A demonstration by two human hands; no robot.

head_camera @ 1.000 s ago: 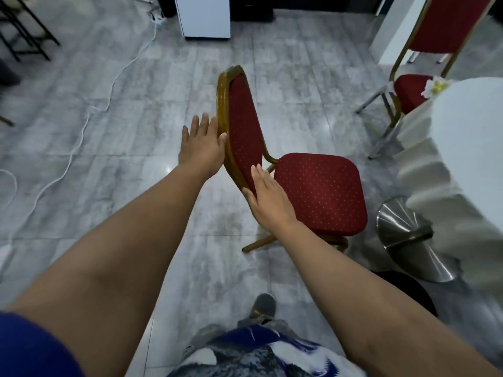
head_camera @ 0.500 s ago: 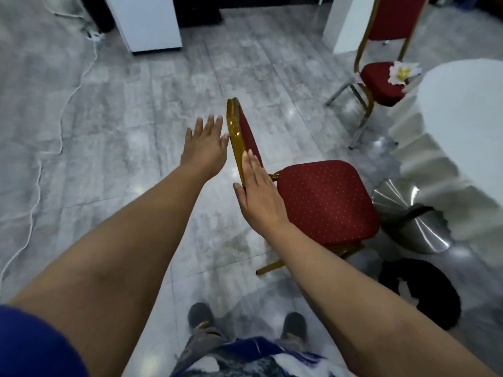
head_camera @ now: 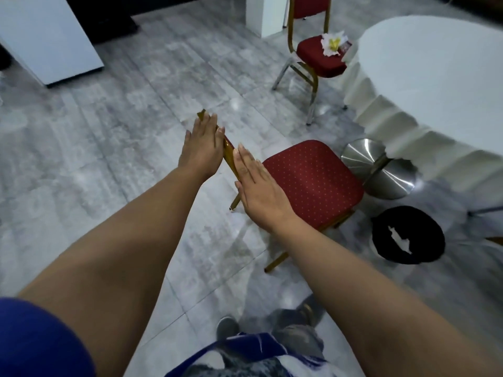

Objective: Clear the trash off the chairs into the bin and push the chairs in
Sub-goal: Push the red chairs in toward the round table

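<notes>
A red-cushioned chair (head_camera: pixel 313 180) with a gold frame stands in front of me, its seat bare and facing the white-clothed round table (head_camera: pixel 435 77). My left hand (head_camera: pixel 200 148) lies flat with straight fingers against the outer side of the chair's back, at its top edge. My right hand (head_camera: pixel 255 186) is flat against the inner side of the back, lower down. A second red chair (head_camera: pixel 318 57) stands further off beside the table with a white and yellow piece of trash (head_camera: pixel 333 44) on its seat. A black-lined bin (head_camera: pixel 408 235) sits on the floor at the right.
The table's shiny metal pedestal base (head_camera: pixel 378 170) is right next to the near chair's seat. A white cabinet (head_camera: pixel 46 42) stands at the far left and a white pillar (head_camera: pixel 265 14) at the back. Grey tiled floor spreads to the left. My feet show at the bottom.
The near chair has moved toward the table and its base. Both hands stayed flat on the chair's back and travelled with it; my view has come more above the chair.
</notes>
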